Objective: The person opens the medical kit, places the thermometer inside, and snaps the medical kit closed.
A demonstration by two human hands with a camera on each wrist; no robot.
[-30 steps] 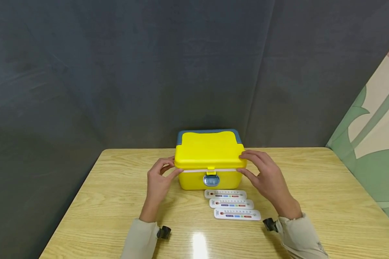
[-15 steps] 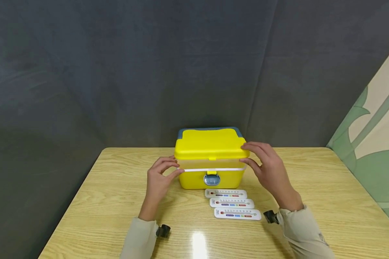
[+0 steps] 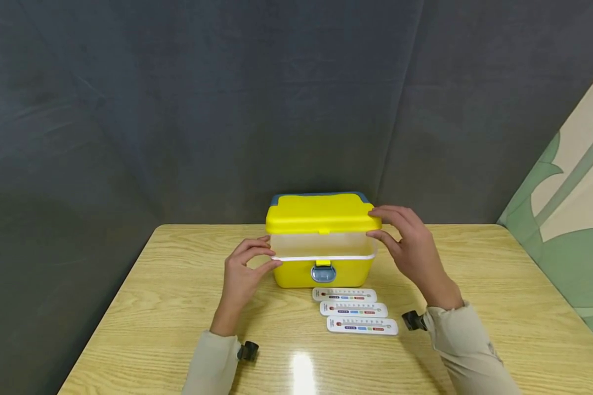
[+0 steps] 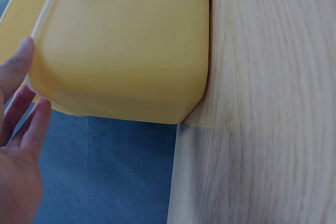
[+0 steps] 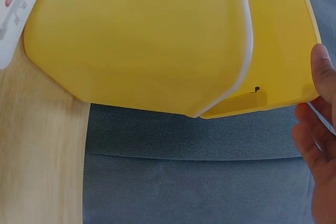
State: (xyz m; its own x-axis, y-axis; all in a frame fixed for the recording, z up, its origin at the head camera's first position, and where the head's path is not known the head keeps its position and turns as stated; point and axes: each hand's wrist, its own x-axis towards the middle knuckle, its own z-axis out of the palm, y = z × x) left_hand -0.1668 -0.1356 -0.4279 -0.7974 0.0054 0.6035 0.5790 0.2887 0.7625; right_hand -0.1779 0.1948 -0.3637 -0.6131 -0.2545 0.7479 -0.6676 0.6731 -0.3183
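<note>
A yellow plastic storage box (image 3: 294, 275) with a white rim and a grey-blue front latch (image 3: 323, 273) stands near the table's back edge. Its hinged yellow lid (image 3: 321, 216) is part raised, so the whitish inside (image 3: 321, 245) shows; the floor of the box is hidden. My right hand (image 3: 415, 249) pinches the lid's front right corner between thumb and fingers. At the left front corner my left hand (image 3: 243, 274) holds the box by its rim, thumb (image 4: 21, 59) in front and fingers at the side. Three white thermometers (image 3: 362, 325) lie flat before the box.
The wooden table (image 3: 178, 307) extends to both sides of the box. Directly behind it hangs a dark grey curtain (image 3: 227, 137). A leaf-patterned panel (image 3: 568, 219) borders the right side. Small black devices (image 3: 249, 351) sit at both wrists.
The lid has gone from nearly closed on the box to part raised, lifted by my right hand, which moved up. My left hand stays at the rim; the thermometers have not moved.
</note>
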